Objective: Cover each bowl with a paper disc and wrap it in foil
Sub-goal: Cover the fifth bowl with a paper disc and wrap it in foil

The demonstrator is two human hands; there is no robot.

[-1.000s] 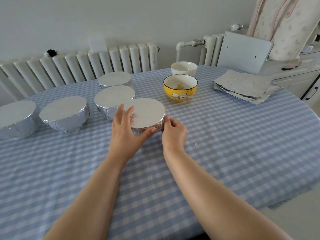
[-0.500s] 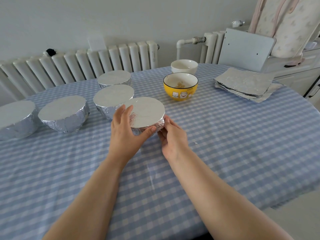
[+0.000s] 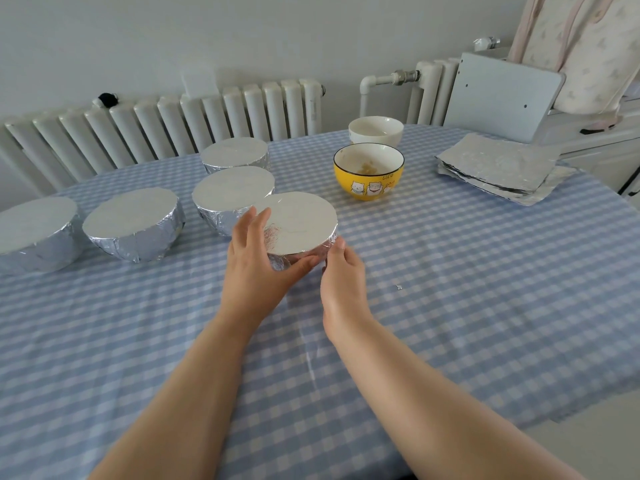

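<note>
A foil-wrapped bowl (image 3: 302,223) with a flat silver top stands mid-table. My left hand (image 3: 258,258) cups its near left side, fingers up along the wall and thumb under the front. My right hand (image 3: 341,268) touches its near right side with the fingertips against the foil. Several more wrapped bowls stand to the left: one (image 3: 233,194) right behind it, one (image 3: 235,154) farther back, one (image 3: 133,225) and one (image 3: 33,230) at the left edge. A yellow bowl (image 3: 369,176) and a white bowl (image 3: 375,129) stand uncovered. No paper disc shows.
A stack of foil sheets (image 3: 498,168) lies at the back right of the checked tablecloth (image 3: 450,289). A small foil scrap (image 3: 399,287) lies right of my right hand. Radiators (image 3: 166,123) line the wall; a grey board (image 3: 502,95) leans behind the table.
My right hand has shifted slightly round the bowl's near right side, its fingers working the foil. The left hand has stayed in place on the bowl.
</note>
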